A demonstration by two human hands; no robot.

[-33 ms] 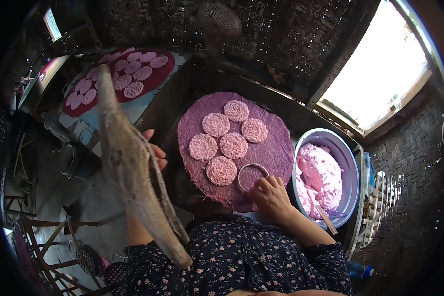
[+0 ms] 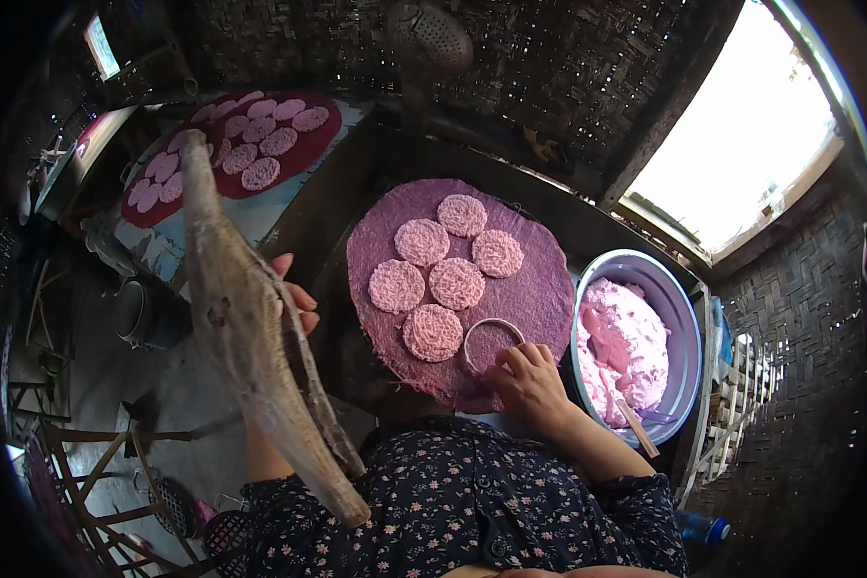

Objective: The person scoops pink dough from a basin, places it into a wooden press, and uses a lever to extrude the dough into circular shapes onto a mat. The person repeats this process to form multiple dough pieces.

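Fingers of R hand [image 2: 532, 387] pinch ring [image 2: 492, 321] on purple mat [image 2: 546, 268], lower ctr of frame, unmoved, while wooden tool [image 2: 241, 318], L hand [image 2: 301, 296] behind it (grip can't tell), has shifted slightly left, ring still unfilled.

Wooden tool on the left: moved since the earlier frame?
Yes, slightly left. Judged against the red mat in the background, the upper end of the wooden tool now sits a little further left and slightly lower in the picture.

Right grip [image 2: 531, 385] on ring [image 2: 469, 337], left grip [image 2: 300, 297] on wooden tool [image 2: 233, 306]
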